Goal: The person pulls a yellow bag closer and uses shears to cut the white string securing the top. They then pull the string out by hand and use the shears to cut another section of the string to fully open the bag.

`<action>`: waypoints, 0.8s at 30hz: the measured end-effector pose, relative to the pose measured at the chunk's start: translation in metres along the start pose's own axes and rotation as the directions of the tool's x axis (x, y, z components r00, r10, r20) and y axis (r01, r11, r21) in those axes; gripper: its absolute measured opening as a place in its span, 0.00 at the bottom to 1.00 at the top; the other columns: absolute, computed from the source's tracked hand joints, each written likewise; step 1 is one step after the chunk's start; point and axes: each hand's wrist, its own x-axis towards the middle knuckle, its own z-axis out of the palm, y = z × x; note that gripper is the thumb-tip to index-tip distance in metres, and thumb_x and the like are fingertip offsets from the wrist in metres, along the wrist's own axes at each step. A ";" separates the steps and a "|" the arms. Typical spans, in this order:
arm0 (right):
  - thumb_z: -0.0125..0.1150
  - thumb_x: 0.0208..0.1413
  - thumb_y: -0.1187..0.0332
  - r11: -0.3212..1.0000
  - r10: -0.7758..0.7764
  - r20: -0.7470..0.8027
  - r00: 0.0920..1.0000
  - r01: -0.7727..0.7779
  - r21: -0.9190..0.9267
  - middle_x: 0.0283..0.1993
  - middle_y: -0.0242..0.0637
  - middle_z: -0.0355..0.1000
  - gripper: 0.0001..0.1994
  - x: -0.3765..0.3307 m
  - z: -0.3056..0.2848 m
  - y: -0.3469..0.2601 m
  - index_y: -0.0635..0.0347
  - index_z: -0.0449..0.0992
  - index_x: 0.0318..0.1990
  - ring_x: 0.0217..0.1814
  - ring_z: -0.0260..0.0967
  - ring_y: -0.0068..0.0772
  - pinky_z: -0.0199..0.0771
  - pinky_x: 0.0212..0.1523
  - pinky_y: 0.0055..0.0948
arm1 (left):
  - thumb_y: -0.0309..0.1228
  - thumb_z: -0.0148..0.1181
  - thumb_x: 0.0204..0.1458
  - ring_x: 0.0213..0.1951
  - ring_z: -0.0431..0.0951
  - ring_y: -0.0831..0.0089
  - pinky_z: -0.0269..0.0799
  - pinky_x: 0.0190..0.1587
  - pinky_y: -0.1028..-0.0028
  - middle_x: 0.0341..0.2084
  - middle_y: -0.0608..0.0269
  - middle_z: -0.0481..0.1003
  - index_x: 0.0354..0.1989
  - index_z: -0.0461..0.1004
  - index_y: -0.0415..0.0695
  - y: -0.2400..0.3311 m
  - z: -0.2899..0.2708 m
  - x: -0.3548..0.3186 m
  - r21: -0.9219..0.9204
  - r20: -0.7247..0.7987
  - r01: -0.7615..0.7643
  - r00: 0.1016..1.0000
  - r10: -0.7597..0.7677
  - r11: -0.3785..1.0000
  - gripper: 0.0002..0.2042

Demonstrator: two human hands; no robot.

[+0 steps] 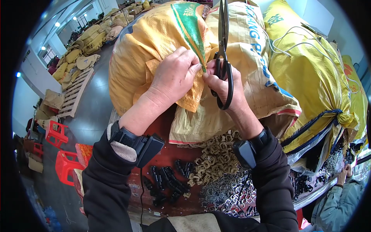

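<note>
A large orange woven sack (pixel 148 42) with a green stripe stands in front of me. My left hand (pixel 176 73) is closed on its gathered edge. Close beside it, my right hand (pixel 232 87) is closed, its thumb and finger pinching the same edge near the green stripe. Black-handled scissors (pixel 223 29) hang in my right hand with the blades pointing up and close together, apart from the cloth. Behind and below my hands lies a pale woven sack (pixel 216 112) with a red-edged mouth.
On the red table (pixel 160 137) lie brass-coloured clips (pixel 216 158), silver metal pieces (pixel 224 189) and black parts (pixel 166 179). A yellow sack (pixel 309 77) tied with dark cord stands right. Red stools (pixel 65 168) are at left. Another person's hand (pixel 342 176) works at lower right.
</note>
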 end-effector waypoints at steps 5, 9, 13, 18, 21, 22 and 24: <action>0.57 0.41 0.73 0.999 0.019 -0.013 1.000 -0.019 0.034 0.23 0.23 0.63 0.09 0.001 0.001 -0.001 0.62 0.67 0.32 0.22 0.58 0.12 0.57 0.22 0.13 | 0.27 0.53 0.45 0.24 0.67 0.79 0.63 0.28 0.80 0.20 0.66 0.66 0.26 0.68 0.39 0.004 -0.008 0.002 -0.360 0.104 0.237 0.971 -0.213 0.903 0.05; 0.58 0.41 0.73 0.991 -0.025 -0.001 1.000 0.025 0.130 0.24 0.24 0.64 0.10 0.003 0.003 -0.003 0.62 0.67 0.32 0.22 0.58 0.12 0.58 0.22 0.13 | 0.28 0.51 0.48 0.24 0.64 0.84 0.61 0.27 0.83 0.19 0.71 0.65 0.25 0.67 0.38 0.007 -0.016 -0.002 -0.748 0.277 0.424 0.898 -0.341 0.511 0.06; 0.58 0.41 0.73 0.992 -0.045 0.000 0.999 0.045 0.119 0.24 0.25 0.64 0.10 0.004 0.004 -0.004 0.62 0.67 0.33 0.22 0.58 0.13 0.57 0.22 0.13 | 0.28 0.50 0.50 0.25 0.62 0.87 0.60 0.28 0.85 0.20 0.73 0.64 0.26 0.67 0.38 0.030 -0.031 -0.009 -0.796 0.309 0.419 0.902 -0.302 0.437 0.06; 0.57 0.41 0.76 0.980 -0.012 0.017 1.000 0.009 0.200 0.24 0.27 0.64 0.09 0.003 -0.006 0.002 0.62 0.67 0.32 0.21 0.59 0.14 0.59 0.22 0.14 | 0.27 0.52 0.47 0.27 0.66 0.82 0.63 0.31 0.83 0.20 0.70 0.67 0.28 0.67 0.38 0.049 -0.037 0.001 -0.775 0.273 0.333 0.943 -0.191 0.537 0.05; 0.55 0.43 0.74 0.974 0.046 0.001 0.999 -0.045 0.221 0.23 0.26 0.63 0.09 0.003 -0.011 -0.004 0.60 0.66 0.33 0.18 0.54 0.13 0.52 0.19 0.11 | 0.28 0.54 0.45 0.30 0.69 0.75 0.64 0.34 0.81 0.22 0.66 0.68 0.30 0.67 0.38 0.042 -0.032 -0.003 -0.655 0.146 0.175 0.984 -0.104 0.735 0.07; 0.55 0.43 0.74 0.965 0.035 0.012 0.999 -0.037 0.261 0.22 0.26 0.62 0.08 0.004 -0.009 -0.010 0.60 0.66 0.33 0.17 0.53 0.13 0.51 0.18 0.11 | 0.28 0.54 0.44 0.32 0.70 0.71 0.64 0.36 0.79 0.24 0.63 0.69 0.31 0.67 0.38 0.038 -0.031 -0.009 -0.473 0.040 0.006 0.999 0.015 0.881 0.08; 0.55 0.43 0.75 0.941 0.011 0.033 0.999 -0.021 0.338 0.21 0.26 0.61 0.08 0.007 -0.003 -0.023 0.60 0.66 0.33 0.16 0.51 0.13 0.49 0.17 0.12 | 0.28 0.55 0.43 0.34 0.71 0.67 0.65 0.38 0.77 0.25 0.61 0.69 0.33 0.67 0.38 0.031 -0.027 -0.014 -0.251 -0.035 -0.162 0.987 0.158 0.954 0.10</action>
